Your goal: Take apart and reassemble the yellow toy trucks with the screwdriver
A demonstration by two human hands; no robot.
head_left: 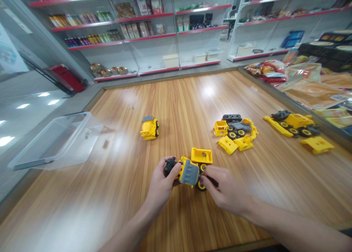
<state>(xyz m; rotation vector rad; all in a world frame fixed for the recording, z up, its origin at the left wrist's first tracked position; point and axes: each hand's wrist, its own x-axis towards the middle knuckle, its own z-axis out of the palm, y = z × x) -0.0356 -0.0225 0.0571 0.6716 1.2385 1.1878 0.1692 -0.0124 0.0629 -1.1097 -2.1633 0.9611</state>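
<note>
My left hand (165, 176) is wrapped round the black end of a partly built toy truck (189, 172), yellow with a grey top piece, held just over the table. At the truck's other end, beside its black-and-yellow wheels, my right hand (221, 184) is closed in a pinch. Whatever lies between those fingertips is too small or hidden to name. Right behind the truck sits a yellow dump bed (202, 155) with a small grey bit inside it. A finished-looking yellow toy truck (150, 128) with a grey roof stands farther left.
Loose yellow and black toy parts (238, 132) lie in a group at centre right; another group (297, 125) lies by the right edge. A clear plastic bin (90, 134) stands left on the wooden table (123, 204). Packaged goods (302, 83) and shelves (148, 15) lie beyond.
</note>
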